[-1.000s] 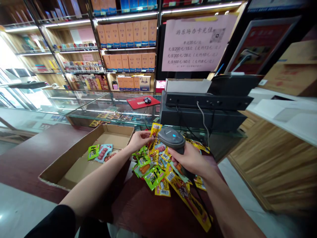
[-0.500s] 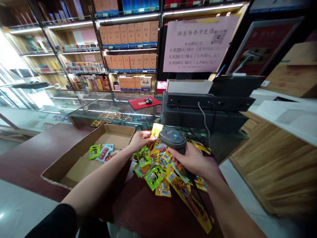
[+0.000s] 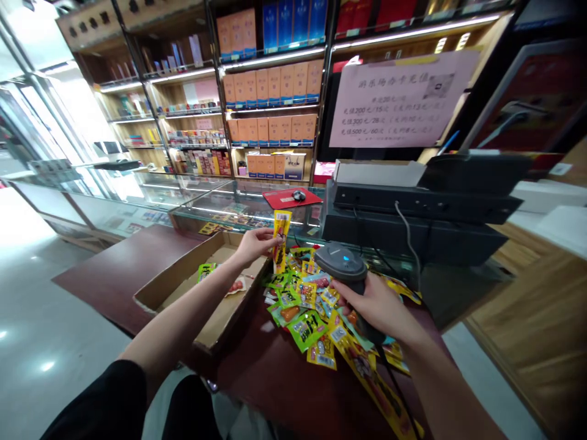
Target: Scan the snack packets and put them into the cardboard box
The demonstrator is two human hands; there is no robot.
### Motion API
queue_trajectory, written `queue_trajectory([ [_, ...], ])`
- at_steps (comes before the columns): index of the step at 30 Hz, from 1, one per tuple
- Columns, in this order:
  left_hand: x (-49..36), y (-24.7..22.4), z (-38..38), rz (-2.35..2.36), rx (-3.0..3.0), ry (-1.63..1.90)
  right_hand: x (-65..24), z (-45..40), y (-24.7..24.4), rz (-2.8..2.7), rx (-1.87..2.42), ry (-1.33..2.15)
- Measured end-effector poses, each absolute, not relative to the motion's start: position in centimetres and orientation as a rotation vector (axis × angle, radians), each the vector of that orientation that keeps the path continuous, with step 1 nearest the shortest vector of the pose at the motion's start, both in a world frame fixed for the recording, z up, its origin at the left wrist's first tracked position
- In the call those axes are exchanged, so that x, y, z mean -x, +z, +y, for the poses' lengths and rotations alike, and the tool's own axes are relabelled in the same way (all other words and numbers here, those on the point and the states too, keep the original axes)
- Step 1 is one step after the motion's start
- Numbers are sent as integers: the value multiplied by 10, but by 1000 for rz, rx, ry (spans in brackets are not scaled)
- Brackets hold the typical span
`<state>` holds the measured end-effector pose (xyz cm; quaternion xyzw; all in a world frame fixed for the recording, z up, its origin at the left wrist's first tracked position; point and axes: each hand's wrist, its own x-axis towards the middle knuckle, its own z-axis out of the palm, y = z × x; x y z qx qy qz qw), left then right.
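Left fingers (image 3: 266, 244) hold a yellow packet (image 3: 281, 232), right fingers (image 3: 345, 293) a scanner (image 3: 340, 260)

"What colours are on the counter?"

"The upright snack packet (image 3: 280, 249) is yellow with dark and red print. The barcode scanner (image 3: 342, 260) is grey and black with a glowing blue light. One flat packet (image 3: 307, 331) is lime green with black lettering."

"And around them?"

"The cardboard box (image 3: 236, 315) is plain brown, the tabletop (image 3: 257, 373) dark reddish-brown, the mouse pad (image 3: 288, 198) red, the paper sign (image 3: 398, 101) pale pink with black writing."
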<state>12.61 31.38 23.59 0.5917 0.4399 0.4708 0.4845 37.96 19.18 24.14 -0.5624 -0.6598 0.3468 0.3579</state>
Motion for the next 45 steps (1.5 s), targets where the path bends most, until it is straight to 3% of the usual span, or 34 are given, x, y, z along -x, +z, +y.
queue_trajectory([
  [9,2,262,286,1438,-1484,1318,-377,202,225,-1743,1473,950],
  [15,27,268,260,1643,-1474,1331,-376,203,230,-1704,1427,854],
  [21,-13,245,278,1473,-1520,1270,-379,199,239,-1646,1451,806],
  [33,-187,204,315,1110,-1995,812,-401,191,253,-1624,1407,560],
  [45,-193,158,315,1139,-2263,483,-404,195,253,-1599,1466,592],
])
